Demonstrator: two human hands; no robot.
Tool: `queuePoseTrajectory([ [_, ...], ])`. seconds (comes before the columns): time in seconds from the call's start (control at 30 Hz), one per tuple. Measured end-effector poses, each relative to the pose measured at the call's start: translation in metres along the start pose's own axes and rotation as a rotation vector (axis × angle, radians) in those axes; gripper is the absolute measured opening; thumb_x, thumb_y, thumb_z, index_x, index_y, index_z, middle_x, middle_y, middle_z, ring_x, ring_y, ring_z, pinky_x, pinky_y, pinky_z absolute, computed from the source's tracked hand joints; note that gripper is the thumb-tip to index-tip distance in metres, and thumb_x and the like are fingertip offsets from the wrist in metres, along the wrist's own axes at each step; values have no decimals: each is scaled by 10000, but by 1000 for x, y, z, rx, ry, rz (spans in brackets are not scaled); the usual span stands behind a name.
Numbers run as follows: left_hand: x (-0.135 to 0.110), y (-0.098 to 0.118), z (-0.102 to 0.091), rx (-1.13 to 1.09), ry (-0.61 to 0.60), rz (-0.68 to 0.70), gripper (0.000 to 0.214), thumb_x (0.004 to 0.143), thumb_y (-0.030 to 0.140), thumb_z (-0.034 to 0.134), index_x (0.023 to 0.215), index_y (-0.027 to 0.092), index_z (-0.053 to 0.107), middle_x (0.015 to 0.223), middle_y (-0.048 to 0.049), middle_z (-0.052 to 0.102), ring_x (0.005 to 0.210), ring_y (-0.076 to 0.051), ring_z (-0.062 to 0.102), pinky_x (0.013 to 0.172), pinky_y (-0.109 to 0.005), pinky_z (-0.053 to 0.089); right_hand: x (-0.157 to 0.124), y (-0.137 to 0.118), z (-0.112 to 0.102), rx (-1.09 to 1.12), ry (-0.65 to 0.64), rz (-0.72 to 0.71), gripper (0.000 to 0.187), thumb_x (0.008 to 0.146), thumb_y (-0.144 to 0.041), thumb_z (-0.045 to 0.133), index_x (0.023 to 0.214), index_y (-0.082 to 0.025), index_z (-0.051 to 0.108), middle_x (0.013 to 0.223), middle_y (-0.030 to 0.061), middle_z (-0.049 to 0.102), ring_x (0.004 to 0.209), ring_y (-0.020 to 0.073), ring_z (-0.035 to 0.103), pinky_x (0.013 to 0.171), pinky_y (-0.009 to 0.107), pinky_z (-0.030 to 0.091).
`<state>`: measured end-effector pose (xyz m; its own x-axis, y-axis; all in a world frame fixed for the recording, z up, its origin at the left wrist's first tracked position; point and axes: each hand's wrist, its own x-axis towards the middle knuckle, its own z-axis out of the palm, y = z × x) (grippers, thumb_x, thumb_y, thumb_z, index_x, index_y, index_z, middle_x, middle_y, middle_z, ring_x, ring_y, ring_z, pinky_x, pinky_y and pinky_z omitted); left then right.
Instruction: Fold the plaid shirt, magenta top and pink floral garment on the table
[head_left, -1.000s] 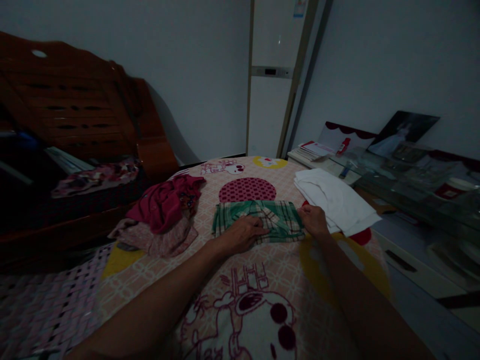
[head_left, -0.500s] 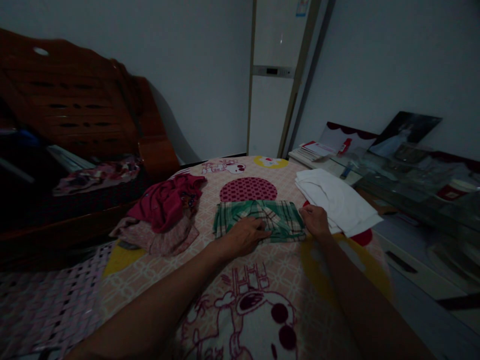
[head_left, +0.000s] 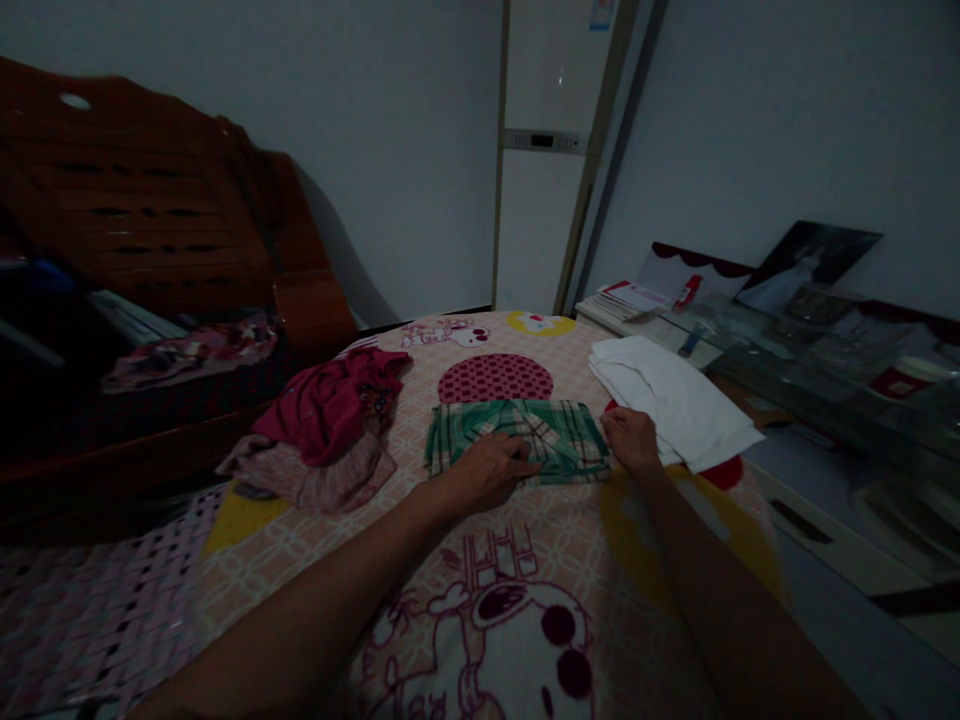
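Note:
A folded green plaid shirt [head_left: 562, 425] lies as a flat rectangle across the middle of the round table. My left hand [head_left: 491, 468] rests on top of its near middle part, fingers slightly bent and thumb apart, pressing on the cloth. At the shirt's right end, my right hand [head_left: 631, 440] is closed, its thumb and fingers drawn together against the edge of the fabric. How much cloth is between those fingers is hard to see in the dim light. A folded white cloth [head_left: 667, 400] lies just beyond my right hand.
Crumpled magenta and pale pink clothes [head_left: 322, 420] lie on the patterned tablecloth [head_left: 420, 590] at left. A wooden bench [head_left: 150, 220] stands behind them. On the right is a glass-topped cabinet [head_left: 810, 360] with papers and a cup. A tall white air conditioner [head_left: 540, 220] stands at the back.
Almost nothing differs. Both hands stay at the plaid shirt, and the whole view has shifted very slightly.

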<state>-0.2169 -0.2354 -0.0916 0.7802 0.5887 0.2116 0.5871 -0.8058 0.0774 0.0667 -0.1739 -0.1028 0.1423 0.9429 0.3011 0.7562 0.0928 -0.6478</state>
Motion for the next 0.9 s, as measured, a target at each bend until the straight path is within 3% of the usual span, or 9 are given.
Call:
queuePoseTrajectory([
  [0.17,0,2,-1,-94,11,-9,305,912,182,503,1110,255,723,976,-79,616,881,-194,559,814,-312,448,-1,-2,1,-3,3,-2,295,764,-368,507,665,-163,695,588,49,665,626,182,624,613,271,438],
  [0.3,-4,-8,-11,-319,141,-51,272,945,228,474,1030,195,731,990,-80,673,931,-184,601,852,-293,465,-3,-3,1,39,-9,-19,282,754,-378,559,727,-159,733,690,62,722,674,191,657,639,272,461],
  [0.4,-17,-33,-26,-387,328,-300,241,929,265,503,930,172,725,936,-67,707,897,-189,621,836,-302,479,-3,-1,2,33,-18,-32,271,751,-370,575,732,-156,739,686,62,723,668,194,658,640,275,462],
  [0.5,-39,-68,-37,-356,453,-693,176,851,219,558,866,154,721,870,-61,714,812,-186,625,759,-284,474,-2,0,3,12,-30,-23,267,752,-365,571,723,-156,736,646,54,708,650,195,653,632,279,456],
  [0.57,-53,-89,-38,-372,434,-922,160,814,191,560,803,145,713,780,-58,700,734,-174,615,678,-266,455,-2,1,4,4,-31,-15,266,750,-365,568,719,-159,733,645,54,707,653,198,654,629,282,453],
  [0.63,-62,-102,-35,-415,365,-1021,166,800,206,563,728,142,699,670,-44,666,641,-162,592,610,-258,430,-1,2,4,-3,-33,-13,270,748,-372,568,721,-160,733,649,57,708,655,202,655,625,285,450],
  [0.7,-64,-106,-29,-458,310,-1033,182,789,238,578,680,144,691,604,-30,645,578,-155,577,573,-251,413,0,4,4,-11,-38,-9,279,748,-385,569,724,-160,734,637,58,703,646,205,655,616,287,448],
  [0.9,-57,-104,-23,-414,321,-1025,225,746,348,644,630,160,687,567,-24,650,605,-162,598,559,-227,387,-4,1,3,-54,4,-70,273,763,-393,582,743,-170,738,698,71,731,676,209,665,633,288,452],
])
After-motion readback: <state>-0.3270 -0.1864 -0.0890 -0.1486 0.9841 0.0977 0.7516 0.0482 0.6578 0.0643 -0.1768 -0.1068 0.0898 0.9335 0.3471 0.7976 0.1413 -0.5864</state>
